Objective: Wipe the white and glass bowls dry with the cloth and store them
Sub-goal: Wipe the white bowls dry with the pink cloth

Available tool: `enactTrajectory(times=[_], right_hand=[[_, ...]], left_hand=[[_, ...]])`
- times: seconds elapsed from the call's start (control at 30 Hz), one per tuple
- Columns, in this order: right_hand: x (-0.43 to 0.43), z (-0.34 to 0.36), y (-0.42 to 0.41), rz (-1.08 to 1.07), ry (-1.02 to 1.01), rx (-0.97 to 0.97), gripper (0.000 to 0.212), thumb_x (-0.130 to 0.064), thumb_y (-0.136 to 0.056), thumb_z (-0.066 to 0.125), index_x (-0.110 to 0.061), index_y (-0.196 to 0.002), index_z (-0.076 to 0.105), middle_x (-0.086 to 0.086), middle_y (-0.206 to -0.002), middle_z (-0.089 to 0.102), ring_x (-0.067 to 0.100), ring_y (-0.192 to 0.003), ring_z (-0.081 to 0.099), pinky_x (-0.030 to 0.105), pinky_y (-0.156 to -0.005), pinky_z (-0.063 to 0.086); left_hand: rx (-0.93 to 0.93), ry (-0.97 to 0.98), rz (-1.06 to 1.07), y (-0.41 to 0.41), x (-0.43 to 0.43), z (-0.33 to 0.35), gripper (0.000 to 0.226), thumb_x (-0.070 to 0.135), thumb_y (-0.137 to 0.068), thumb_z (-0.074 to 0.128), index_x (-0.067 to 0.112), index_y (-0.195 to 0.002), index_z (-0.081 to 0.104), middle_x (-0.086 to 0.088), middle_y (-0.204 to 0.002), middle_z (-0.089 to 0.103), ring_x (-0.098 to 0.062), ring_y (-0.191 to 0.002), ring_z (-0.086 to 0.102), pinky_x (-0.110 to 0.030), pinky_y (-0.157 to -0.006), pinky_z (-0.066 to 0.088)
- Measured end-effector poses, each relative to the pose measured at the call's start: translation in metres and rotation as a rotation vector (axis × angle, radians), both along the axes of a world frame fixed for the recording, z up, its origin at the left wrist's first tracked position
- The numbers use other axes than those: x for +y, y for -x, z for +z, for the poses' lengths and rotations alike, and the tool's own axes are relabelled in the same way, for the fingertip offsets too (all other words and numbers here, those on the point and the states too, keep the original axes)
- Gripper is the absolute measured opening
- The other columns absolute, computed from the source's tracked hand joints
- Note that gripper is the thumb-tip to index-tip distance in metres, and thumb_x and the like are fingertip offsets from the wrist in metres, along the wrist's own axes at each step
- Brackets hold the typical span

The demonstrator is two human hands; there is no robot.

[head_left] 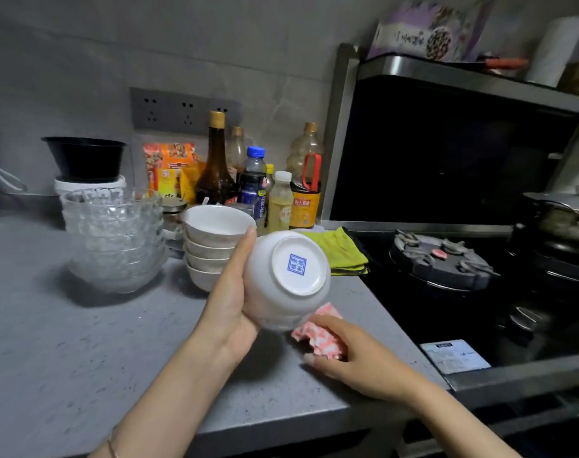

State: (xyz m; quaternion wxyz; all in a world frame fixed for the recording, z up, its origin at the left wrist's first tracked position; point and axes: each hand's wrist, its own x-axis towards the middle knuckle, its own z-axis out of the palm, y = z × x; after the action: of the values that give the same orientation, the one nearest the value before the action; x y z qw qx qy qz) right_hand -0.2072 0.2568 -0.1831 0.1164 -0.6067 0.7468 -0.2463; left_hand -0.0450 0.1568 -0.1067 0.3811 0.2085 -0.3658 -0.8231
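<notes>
Upturned white ceramic bowl (291, 276) held above the grey speckled counter (83, 342), cloth at its lower edge.

The left hand (230, 292) grips the bowl by its side, tilted so the base with a blue square mark faces the camera. The right hand (354, 355) is closed around a bunched pink-and-white checked cloth (317, 338), which touches the bowl's lower rim. Just behind the left hand, a stack of white ceramic bowls (212, 246) stands upright on the counter. A stack of clear cut-glass bowls (116, 239) sits beside it to the left, and a folded yellow-green cloth (342, 251) lies to the right.
</notes>
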Motion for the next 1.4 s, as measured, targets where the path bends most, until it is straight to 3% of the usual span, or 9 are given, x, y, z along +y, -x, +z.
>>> enactTrajectory(times=[0.17,0.37,0.57,0.7,0.83,1.07,1.2,1.27,1.4], right_hand=[[0.047,0.028,-0.003,-0.011,0.145,-0.438,0.048,-0.03,-0.084,0.069,-0.044,-0.121,0.042,-0.031,-0.128,0.047,-0.025,-0.116,0.04,0.005,-0.101,0.032],[0.101,0.05,0.005,-0.08,0.308,-1.037,0.059,-0.055,-0.083,0.063,-0.03,-0.134,0.048,-0.007,-0.128,0.062,0.017,-0.118,0.059,0.043,-0.098,0.049],[0.136,0.053,0.011,-0.115,0.475,-0.929,0.062,-0.042,-0.067,0.073,-0.015,-0.121,0.058,0.005,-0.112,0.07,0.022,-0.106,0.065,0.031,-0.081,0.055],[0.153,0.063,0.017,-0.114,0.638,-0.67,0.072,-0.039,-0.059,0.078,-0.023,-0.123,0.05,-0.005,-0.112,0.067,0.012,-0.104,0.065,0.022,-0.078,0.054],[0.159,0.077,0.019,-0.043,0.74,-0.313,0.07,-0.03,-0.062,0.082,-0.027,-0.121,0.045,-0.013,-0.118,0.059,0.01,-0.114,0.058,0.025,-0.088,0.052],[0.156,0.077,0.023,-0.003,0.645,0.14,0.08,-0.033,-0.07,0.081,-0.026,-0.136,0.035,-0.011,-0.145,0.037,0.005,-0.138,0.032,0.019,-0.11,0.031],[0.175,0.056,0.039,-0.091,0.516,-0.128,0.1,-0.038,-0.07,0.082,-0.041,-0.146,0.017,-0.024,-0.152,0.022,-0.005,-0.139,0.024,0.019,-0.112,0.025],[0.188,0.026,0.052,-0.276,0.589,-0.405,0.091,-0.044,-0.065,0.081,-0.044,-0.14,0.028,-0.018,-0.148,0.033,-0.004,-0.132,0.037,0.024,-0.107,0.034],[0.195,-0.068,0.079,-0.85,0.534,-1.028,0.08,-0.042,-0.062,0.081,-0.013,-0.126,0.042,0.011,-0.134,0.049,0.013,-0.107,0.056,0.033,-0.094,0.044]], left_hand=[[-0.035,0.072,-0.058,0.022,0.018,-0.003,0.042,0.047,-0.072,0.064,0.018,-0.101,0.073,-0.007,-0.099,0.074,-0.018,-0.088,0.07,-0.042,-0.093,0.05],[-0.101,0.238,-0.265,0.052,0.072,-0.013,0.046,0.06,-0.061,0.068,0.025,-0.091,0.073,-0.005,-0.094,0.074,-0.018,-0.081,0.069,-0.04,-0.084,0.052],[-0.147,0.487,-0.292,0.068,0.106,-0.004,0.052,0.064,-0.069,0.06,0.022,-0.097,0.071,-0.003,-0.088,0.074,-0.014,-0.077,0.067,-0.026,-0.066,0.052],[-0.338,0.64,-0.432,0.067,0.106,-0.001,0.072,0.084,-0.066,0.039,0.033,-0.111,0.063,0.004,-0.101,0.073,-0.012,-0.095,0.068,-0.034,-0.091,0.052],[-0.435,0.448,-0.739,0.059,0.093,0.016,0.103,0.088,-0.065,0.021,0.011,-0.123,0.057,-0.014,-0.116,0.066,-0.034,-0.096,0.068,-0.038,-0.071,0.06],[-0.252,0.122,-0.793,0.056,0.098,0.028,0.06,0.053,-0.079,0.05,0.008,-0.118,0.058,-0.02,-0.094,0.068,-0.031,-0.069,0.069,-0.035,-0.049,0.059],[-0.163,0.158,-0.619,0.063,0.102,0.002,0.038,0.034,-0.087,0.048,0.011,-0.117,0.056,-0.018,-0.107,0.057,-0.032,-0.087,0.063,-0.034,-0.056,0.059],[-0.139,0.206,-0.535,0.069,0.105,-0.013,0.031,0.032,-0.092,0.046,0.019,-0.118,0.055,-0.015,-0.117,0.056,-0.032,-0.094,0.063,-0.036,-0.059,0.059],[-0.125,0.237,-0.437,0.084,0.112,-0.034,0.029,0.038,-0.092,0.048,0.023,-0.116,0.057,-0.013,-0.128,0.055,-0.029,-0.095,0.066,-0.039,-0.063,0.06]])
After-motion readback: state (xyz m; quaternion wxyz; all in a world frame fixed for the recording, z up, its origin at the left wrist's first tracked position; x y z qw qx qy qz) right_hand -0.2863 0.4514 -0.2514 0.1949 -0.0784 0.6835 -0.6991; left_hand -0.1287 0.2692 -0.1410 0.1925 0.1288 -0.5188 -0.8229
